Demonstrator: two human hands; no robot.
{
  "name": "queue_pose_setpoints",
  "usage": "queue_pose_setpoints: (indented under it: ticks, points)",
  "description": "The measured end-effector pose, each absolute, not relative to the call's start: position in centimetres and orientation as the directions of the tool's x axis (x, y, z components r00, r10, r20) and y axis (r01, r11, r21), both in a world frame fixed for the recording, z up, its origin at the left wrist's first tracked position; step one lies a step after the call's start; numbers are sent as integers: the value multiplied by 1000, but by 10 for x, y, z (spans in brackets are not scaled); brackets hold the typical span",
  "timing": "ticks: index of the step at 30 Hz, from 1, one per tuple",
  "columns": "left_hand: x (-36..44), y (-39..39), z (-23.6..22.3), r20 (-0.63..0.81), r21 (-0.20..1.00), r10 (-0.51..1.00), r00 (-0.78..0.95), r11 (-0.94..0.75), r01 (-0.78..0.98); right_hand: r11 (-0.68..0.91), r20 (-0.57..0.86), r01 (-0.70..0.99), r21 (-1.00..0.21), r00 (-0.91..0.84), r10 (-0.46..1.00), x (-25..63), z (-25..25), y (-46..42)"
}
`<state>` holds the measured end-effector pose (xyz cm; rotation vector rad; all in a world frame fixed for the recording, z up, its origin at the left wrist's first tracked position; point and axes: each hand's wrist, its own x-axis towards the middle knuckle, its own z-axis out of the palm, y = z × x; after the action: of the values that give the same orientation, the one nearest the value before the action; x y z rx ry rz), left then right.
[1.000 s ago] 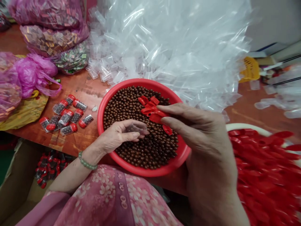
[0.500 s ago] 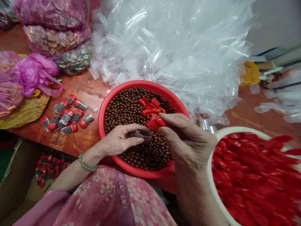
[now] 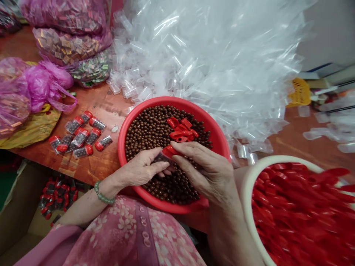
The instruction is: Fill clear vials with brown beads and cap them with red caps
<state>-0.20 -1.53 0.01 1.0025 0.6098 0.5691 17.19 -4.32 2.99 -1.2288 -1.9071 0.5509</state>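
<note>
My left hand (image 3: pixel 141 166) is closed around a small clear plastic container (image 3: pixel 161 159) with dark contents, tilted toward the right. A red cap (image 3: pixel 168 150) is pinched between the thumb and fingers of my right hand (image 3: pixel 208 166), and it meets the container's mouth. Both hands are over a red basin (image 3: pixel 122 136) full of round brown balls (image 3: pixel 149 125). Several loose red caps (image 3: pixel 181 129) lie on the balls just beyond my right fingers.
Filled red-capped containers (image 3: pixel 80 136) lie on the table at left; more sit in a cardboard box (image 3: pixel 16 207) below. A cream tub (image 3: pixel 246 192) of red caps stands at right. Clear empty containers (image 3: pixel 188 55) are heaped behind the basin, purple bags (image 3: pixel 69 22) at back left.
My right hand has moved left and brought the red cap onto the mouth of the container in my left hand. The view has shifted slightly.
</note>
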Motion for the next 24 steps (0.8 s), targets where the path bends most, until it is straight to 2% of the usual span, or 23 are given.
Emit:
queue_pose_setpoints:
  ticks: [3, 5, 9, 13, 17, 24]
  points:
    - [-3, -17, -1, -179, 934, 698, 693, 343, -104, 425, 343, 566, -706, -251, 905, 175, 28, -44]
    - [-4, -19, 0, -155, 964, 712, 685, 261, -54, 400, 332, 526, -750, -224, 916, 174, 24, -45]
    - [-4, -21, 1, -150, 989, 727, 670, 102, 112, 257, 254, 374, -891, -58, 965, 170, 16, -49]
    - [-3, -21, 2, -130, 975, 741, 659, -24, 220, 47, 55, 140, -989, 52, 997, 168, 14, -51]
    - [-1, -21, 3, -147, 960, 735, 662, -55, 275, -55, -58, -33, -998, 93, 994, 166, 14, -50]
    - [-2, -19, 3, -166, 969, 701, 693, -16, 248, -17, -32, -81, -997, 181, 983, 158, 5, -54]
